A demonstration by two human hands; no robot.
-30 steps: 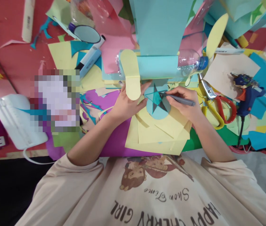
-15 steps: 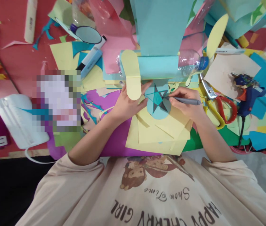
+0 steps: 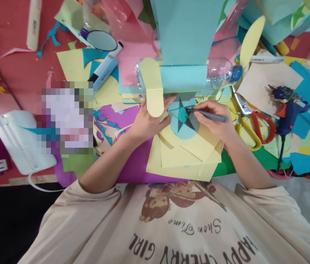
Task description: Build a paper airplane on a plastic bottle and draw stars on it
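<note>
My right hand [image 3: 217,126] grips a dark grey marker pen [image 3: 212,116], its tip on a five-pointed star drawn in dark lines. The star is on a round light-blue paper piece [image 3: 185,132], and some of its points are filled dark. My left hand [image 3: 144,124] lies with fingers apart at the left edge of that round piece, partly under a yellow rounded strip [image 3: 155,102]. Just beyond both hands lies a plastic bottle wrapped in light-blue paper [image 3: 185,77], with a blue cap [image 3: 236,73]. Yellow paper sheets [image 3: 189,154] lie under the round piece.
Right of my right hand are red-handled scissors [image 3: 265,126], yellow-handled scissors [image 3: 250,134] and a blue glue gun [image 3: 289,113] with its cord. A light-blue marker [image 3: 105,73], paper scraps and a white case [image 3: 24,143] lie to the left. A blurred patch hides something there.
My right hand and the marker have shifted slightly left and up over the star. Its upper right point looks darker. My left hand stays in place.
</note>
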